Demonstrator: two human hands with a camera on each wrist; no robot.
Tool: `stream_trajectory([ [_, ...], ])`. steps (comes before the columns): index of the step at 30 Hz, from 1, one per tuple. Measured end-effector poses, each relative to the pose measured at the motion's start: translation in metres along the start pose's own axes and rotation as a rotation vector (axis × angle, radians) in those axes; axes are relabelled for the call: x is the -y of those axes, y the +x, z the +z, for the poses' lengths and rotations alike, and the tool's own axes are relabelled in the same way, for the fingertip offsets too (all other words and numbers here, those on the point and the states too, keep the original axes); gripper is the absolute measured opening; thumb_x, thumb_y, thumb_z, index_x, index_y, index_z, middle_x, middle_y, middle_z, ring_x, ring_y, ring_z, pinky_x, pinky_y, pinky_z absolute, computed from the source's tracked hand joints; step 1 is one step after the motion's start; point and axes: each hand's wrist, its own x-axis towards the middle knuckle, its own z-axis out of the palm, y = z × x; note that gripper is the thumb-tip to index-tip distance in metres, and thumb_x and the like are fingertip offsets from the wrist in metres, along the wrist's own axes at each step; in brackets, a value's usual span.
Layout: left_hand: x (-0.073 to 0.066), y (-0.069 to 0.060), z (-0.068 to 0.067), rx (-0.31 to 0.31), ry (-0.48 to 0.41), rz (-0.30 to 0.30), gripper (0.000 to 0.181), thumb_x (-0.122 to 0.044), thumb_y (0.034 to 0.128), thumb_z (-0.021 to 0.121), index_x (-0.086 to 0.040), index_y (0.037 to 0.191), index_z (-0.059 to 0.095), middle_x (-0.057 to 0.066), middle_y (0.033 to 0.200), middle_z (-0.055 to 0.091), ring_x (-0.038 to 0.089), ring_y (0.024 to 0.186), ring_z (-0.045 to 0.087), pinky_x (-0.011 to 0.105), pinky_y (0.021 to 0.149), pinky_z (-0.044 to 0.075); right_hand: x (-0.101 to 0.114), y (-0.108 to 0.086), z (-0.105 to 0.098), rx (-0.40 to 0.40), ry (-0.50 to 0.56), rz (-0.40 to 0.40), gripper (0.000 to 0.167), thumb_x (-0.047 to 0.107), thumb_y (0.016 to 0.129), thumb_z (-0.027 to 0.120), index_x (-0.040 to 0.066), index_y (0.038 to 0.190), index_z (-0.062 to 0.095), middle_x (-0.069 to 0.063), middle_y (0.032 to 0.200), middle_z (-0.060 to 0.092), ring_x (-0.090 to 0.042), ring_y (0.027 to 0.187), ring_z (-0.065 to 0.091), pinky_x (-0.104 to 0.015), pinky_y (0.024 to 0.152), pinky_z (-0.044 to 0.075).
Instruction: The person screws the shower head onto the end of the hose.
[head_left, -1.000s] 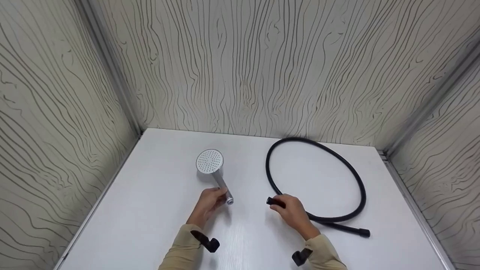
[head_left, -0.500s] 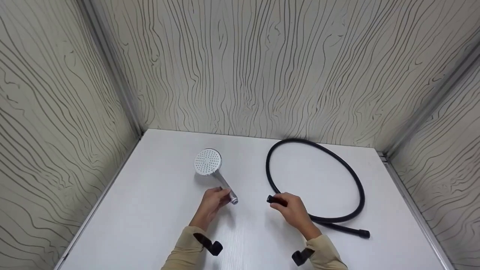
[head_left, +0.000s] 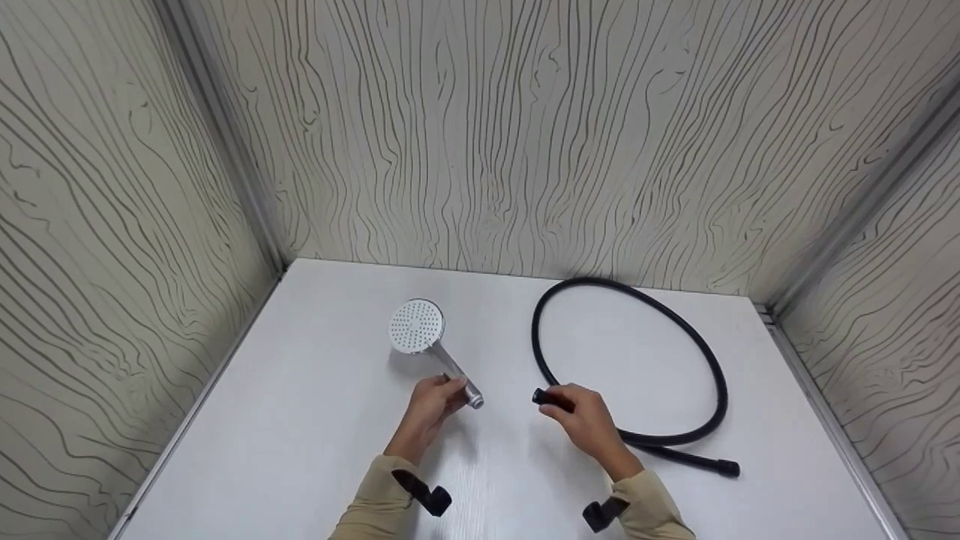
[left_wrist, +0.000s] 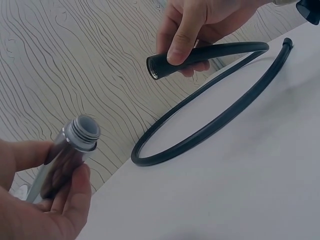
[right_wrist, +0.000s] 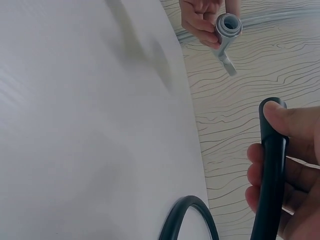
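Note:
A chrome shower head (head_left: 417, 327) with a round, perforated face is held by its handle in my left hand (head_left: 431, 405). Its threaded end (left_wrist: 86, 131) points toward the right hand and is bare. My right hand (head_left: 589, 420) grips one end of a black shower hose (head_left: 720, 367), thumb on the end fitting (left_wrist: 159, 66). The fitting's open mouth faces the shower head, and a gap separates the two. Both ends are raised above the table. The rest of the hose curves in a loop on the right.
The hose's other end (head_left: 727, 468) lies on the white table (head_left: 300, 420) at the right. Wood-patterned panels (head_left: 480, 135) enclose the table at the back and both sides. A black wrist mount (head_left: 431, 496) sits on each sleeve.
My left hand has shifted slightly right with the shower head, bringing its threaded end closer to the hose. The right hand has stayed almost still.

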Motion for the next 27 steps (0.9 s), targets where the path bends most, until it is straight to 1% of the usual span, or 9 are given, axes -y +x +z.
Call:
stream_trajectory([
  [3, -0.001, -0.002, 0.003, -0.006, 0.009, -0.007, 0.037, -0.014, 0.0975, 0.058, 0.011, 0.124, 0.050, 0.013, 0.107, 0.067, 0.015, 0.093, 0.068, 0.034, 0.099, 0.053, 0.001, 0.000, 0.000, -0.004, -0.001, -0.011, 0.022, 0.021, 0.086, 0.074, 0.007, 0.102, 0.072, -0.002, 0.093, 0.070, -0.014, 0.084, 0.063, -0.023, 0.070, 0.054],
  [10, -0.004, -0.006, 0.010, -0.022, 0.000, 0.015, 0.040, -0.014, 0.0963, 0.060, 0.012, 0.125, 0.050, 0.014, 0.106, 0.069, 0.013, 0.090, 0.070, 0.031, 0.094, 0.056, 0.006, -0.002, -0.004, -0.009, 0.014, -0.044, 0.025, 0.024, 0.087, 0.073, 0.006, 0.103, 0.072, -0.003, 0.092, 0.070, -0.015, 0.083, 0.064, -0.023, 0.069, 0.054],
  [16, -0.004, -0.009, 0.017, -0.038, -0.021, 0.034, 0.038, -0.013, 0.0966, 0.059, 0.012, 0.124, 0.050, 0.014, 0.106, 0.069, 0.015, 0.092, 0.071, 0.032, 0.096, 0.056, 0.009, -0.002, -0.004, -0.010, 0.019, -0.064, 0.024, 0.024, 0.087, 0.073, 0.006, 0.102, 0.072, -0.002, 0.090, 0.070, -0.013, 0.080, 0.063, -0.022, 0.067, 0.053],
  [23, -0.002, -0.013, 0.021, -0.031, -0.030, 0.076, 0.038, -0.012, 0.0974, 0.057, 0.015, 0.124, 0.048, 0.016, 0.105, 0.068, 0.018, 0.094, 0.071, 0.034, 0.097, 0.055, 0.014, -0.003, -0.005, -0.006, 0.029, -0.042, 0.020, 0.020, 0.086, 0.073, 0.008, 0.102, 0.072, 0.000, 0.089, 0.069, -0.011, 0.081, 0.062, -0.021, 0.068, 0.054],
  [27, -0.003, -0.015, 0.024, -0.036, -0.027, 0.083, 0.038, -0.012, 0.0975, 0.057, 0.015, 0.123, 0.048, 0.017, 0.107, 0.068, 0.019, 0.096, 0.070, 0.035, 0.099, 0.054, 0.017, -0.003, -0.005, 0.002, 0.033, -0.036, 0.018, 0.019, 0.086, 0.073, 0.010, 0.102, 0.072, 0.001, 0.088, 0.068, -0.010, 0.080, 0.061, -0.020, 0.067, 0.054],
])
